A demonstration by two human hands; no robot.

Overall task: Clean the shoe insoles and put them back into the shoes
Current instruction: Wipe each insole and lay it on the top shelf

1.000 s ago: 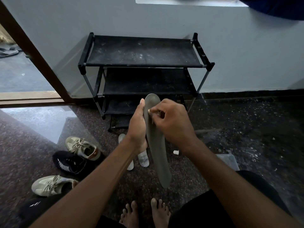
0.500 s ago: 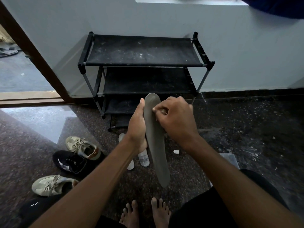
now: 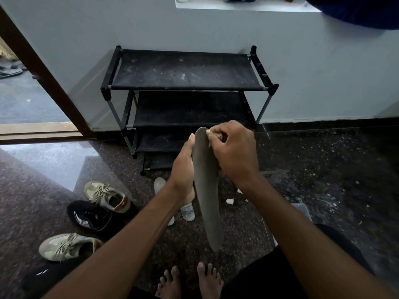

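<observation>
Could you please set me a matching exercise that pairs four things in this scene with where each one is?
Things:
1. grey insole
2. black striped sneaker
3. shoe rack
4. white insoles

Places:
A. against the wall
B. on the floor, partly hidden behind the left hand
C. held up by the left hand
D. on the floor next to a beige sneaker

Pairs: 1-C, 2-D, 3-A, 4-B

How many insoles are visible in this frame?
3. One grey insole gripped by the left hand, the right hand pinching its tip; two pale insoles on the floor behind the left wrist, partly covered. Others may be hidden.
</observation>
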